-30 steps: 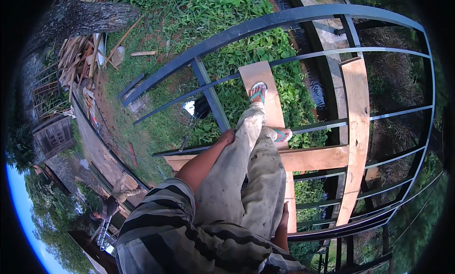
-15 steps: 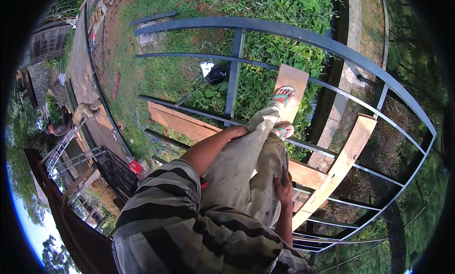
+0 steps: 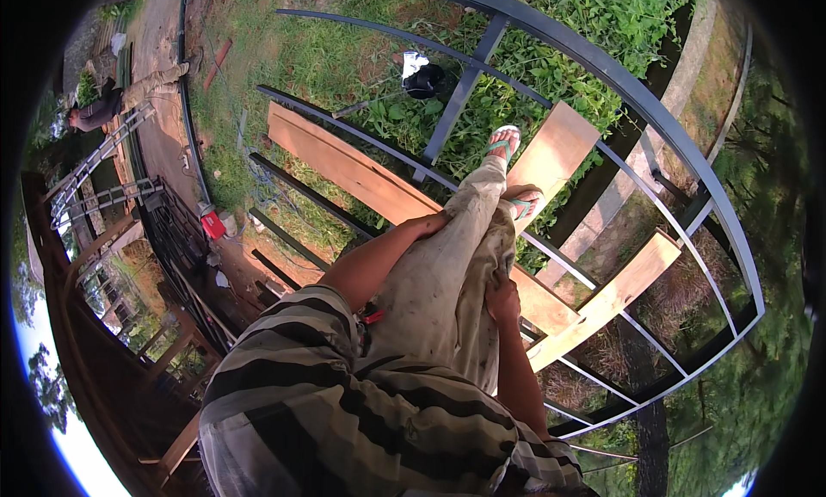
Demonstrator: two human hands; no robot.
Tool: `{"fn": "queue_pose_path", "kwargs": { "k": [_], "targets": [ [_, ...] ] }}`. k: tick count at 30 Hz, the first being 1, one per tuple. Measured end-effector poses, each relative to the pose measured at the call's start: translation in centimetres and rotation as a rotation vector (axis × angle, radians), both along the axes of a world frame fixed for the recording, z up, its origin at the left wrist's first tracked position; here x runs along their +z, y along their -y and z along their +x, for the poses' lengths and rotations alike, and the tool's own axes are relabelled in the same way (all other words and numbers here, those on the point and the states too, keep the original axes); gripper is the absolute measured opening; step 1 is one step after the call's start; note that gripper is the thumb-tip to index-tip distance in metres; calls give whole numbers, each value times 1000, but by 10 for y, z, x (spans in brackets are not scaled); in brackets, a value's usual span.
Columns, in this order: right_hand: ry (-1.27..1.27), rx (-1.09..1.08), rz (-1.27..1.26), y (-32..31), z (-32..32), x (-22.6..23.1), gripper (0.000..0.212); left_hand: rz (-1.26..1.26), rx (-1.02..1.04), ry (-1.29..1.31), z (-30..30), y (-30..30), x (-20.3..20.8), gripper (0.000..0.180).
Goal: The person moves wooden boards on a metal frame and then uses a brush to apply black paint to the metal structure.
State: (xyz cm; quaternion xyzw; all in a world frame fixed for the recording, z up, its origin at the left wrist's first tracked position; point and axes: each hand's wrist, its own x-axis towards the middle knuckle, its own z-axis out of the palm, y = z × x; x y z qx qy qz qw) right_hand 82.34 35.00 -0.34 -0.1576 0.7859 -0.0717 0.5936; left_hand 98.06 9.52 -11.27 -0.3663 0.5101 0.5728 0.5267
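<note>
Swung clockwise across the view since the earlier frame are the curved, dark blue-grey metal frame [image 3: 585, 62] and its boards, so the head seems to have been turned leftward. Near the clock's centre, the creased beige cloth trousers [image 3: 413, 299], smudged with dark spots, are touched by both hands. By the left hand [image 3: 434, 223], the thigh is cupped near the knee; whether cloth is pinched there cannot be told, as the fingertips are hidden. By the right hand [image 3: 503, 299], toward four o'clock, the other leg is touched with curled fingers — a grip on the fabric cannot be confirmed. Both hands are probably placed there for balance.

At two o'clock, a short, flat, pale-brown wooden board [image 3: 568, 148] is laid across the slender bars, probably as footing; one green-strapped sandal [image 3: 525, 206] is set on it. Toward four, a smooth, straight-edged yellowish plank [image 3: 611, 303] is laid over more bars, while toward eleven a long reddish-brown plank [image 3: 344, 166] is seen, its face grooved lengthwise. Leafy green plants [image 3: 551, 41] are seen beyond the frame's bars — soft, ragged shapes against hard metal lines.
</note>
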Motion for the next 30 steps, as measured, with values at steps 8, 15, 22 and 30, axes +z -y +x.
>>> {"fn": "queue_pose_path", "kwargs": {
  "k": [8, 15, 22, 30],
  "targets": [
    [34, 94, 229, 35, -18, 13, 57, -145, 40, 88, 74, 51, 41, 57],
    [-141, 20, 182, 55, -46, -2, 49, -278, 69, 9, 78, 64, 10, 61],
    [-237, -92, -6, 58, -63, -46, 52, -293, 195, -31, 70, 85, -68, 65],
    [-177, 53, 76, 70, -21, -116, 71, -228, 237, -43, 110, 159, -128, 70]
  ]
}}
